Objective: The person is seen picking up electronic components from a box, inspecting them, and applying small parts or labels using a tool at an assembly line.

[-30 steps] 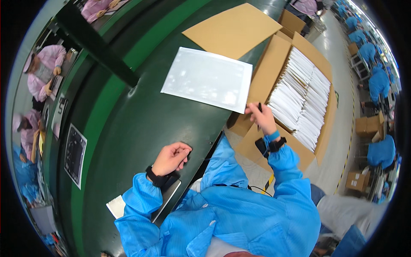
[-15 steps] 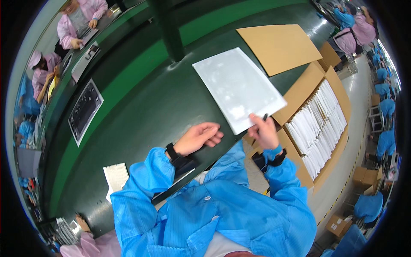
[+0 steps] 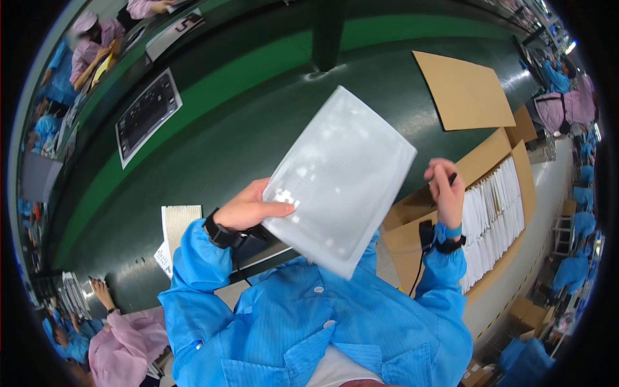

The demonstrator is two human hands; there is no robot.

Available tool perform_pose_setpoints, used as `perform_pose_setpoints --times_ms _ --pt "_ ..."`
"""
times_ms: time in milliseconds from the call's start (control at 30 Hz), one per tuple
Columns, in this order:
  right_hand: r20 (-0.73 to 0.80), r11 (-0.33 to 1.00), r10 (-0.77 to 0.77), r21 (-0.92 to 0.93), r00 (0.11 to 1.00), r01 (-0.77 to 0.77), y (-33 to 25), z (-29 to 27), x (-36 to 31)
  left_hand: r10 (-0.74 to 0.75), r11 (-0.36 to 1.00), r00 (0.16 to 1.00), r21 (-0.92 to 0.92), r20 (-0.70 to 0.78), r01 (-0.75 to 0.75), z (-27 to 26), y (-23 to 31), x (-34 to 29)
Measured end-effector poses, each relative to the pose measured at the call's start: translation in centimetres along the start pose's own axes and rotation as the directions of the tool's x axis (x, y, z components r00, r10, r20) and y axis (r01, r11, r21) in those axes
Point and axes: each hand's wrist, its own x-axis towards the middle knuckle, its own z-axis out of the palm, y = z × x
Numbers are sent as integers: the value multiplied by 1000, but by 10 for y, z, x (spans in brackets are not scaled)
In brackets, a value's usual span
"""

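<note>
My left hand (image 3: 248, 206) grips a flat white panel (image 3: 342, 180) in a clear glossy sleeve, thumb on top and fingers hidden beneath. The panel is raised over the table's near edge, tilted, with one corner above my lap. To its right, my right hand (image 3: 445, 187) is apart from it, fingers curled around a black pen (image 3: 452, 178), of which only a short dark end shows. Beyond that hand, an open cardboard box (image 3: 498, 151) holds several white sleeved sheets (image 3: 493, 219) packed upright in rows.
A flat cardboard sheet (image 3: 464, 90) lies on the dark green table (image 3: 213, 151) at the far right. A black printed sheet (image 3: 148, 116) lies at the left, and a cream ribbed stack (image 3: 180, 226) beside my left forearm. A post (image 3: 327, 39) stands at the back. A pink-sleeved person (image 3: 129, 342) sits nearby.
The white panel has been lifted off the table and turned. My left hand, free before, now holds it; my right hand has let go of it and moved right.
</note>
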Motion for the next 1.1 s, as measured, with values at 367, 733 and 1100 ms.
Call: perform_pose_setpoints --times_ms 367,733,1100 --pt "508 987 133 15 851 -163 7 75 49 242 880 880 -290 -409 -377 -29 -5 -43" --pt "383 991 77 76 921 -114 4 97 57 376 920 770 106 -516 -378 -43 -45 -41" --pt "345 999 52 -4 937 -54 0 118 44 366 927 779 123 -509 -355 -38 -38 -39"
